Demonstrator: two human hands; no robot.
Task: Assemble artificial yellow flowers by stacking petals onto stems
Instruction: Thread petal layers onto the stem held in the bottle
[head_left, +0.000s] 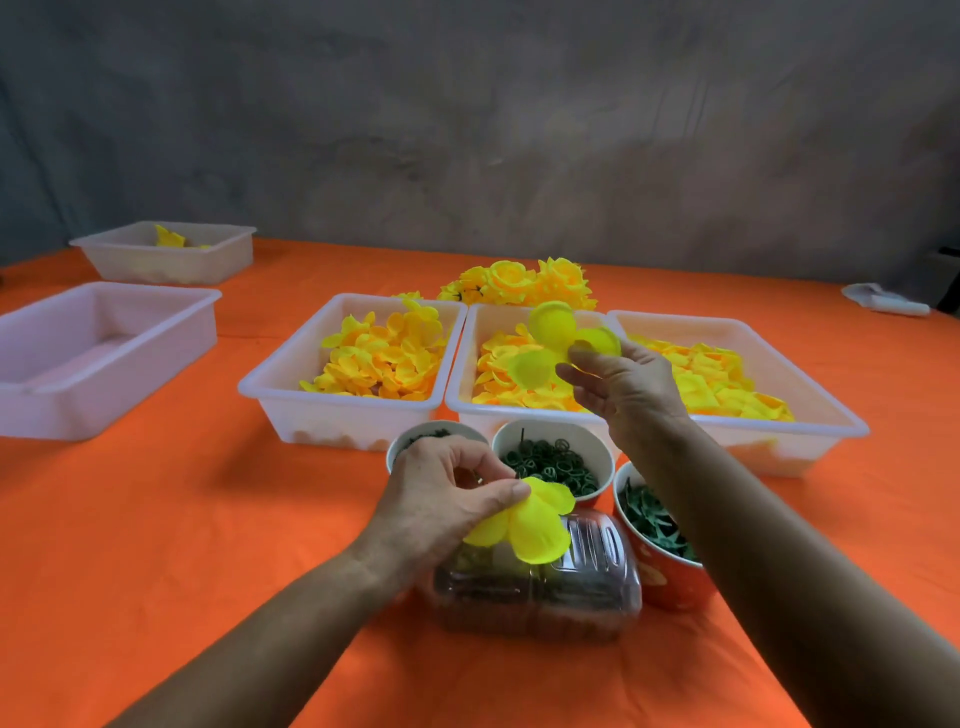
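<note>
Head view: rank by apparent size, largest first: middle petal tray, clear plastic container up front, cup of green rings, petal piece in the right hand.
1. Middle petal tray
2. Clear plastic container, though it lies nearer the camera, so this gap is unsure
3. Cup of green rings and petal piece held by the right hand: they look alike, unranked

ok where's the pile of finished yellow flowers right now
In the head view, the finished yellow flowers lie on the orange table, just behind the middle petal tray.
</note>
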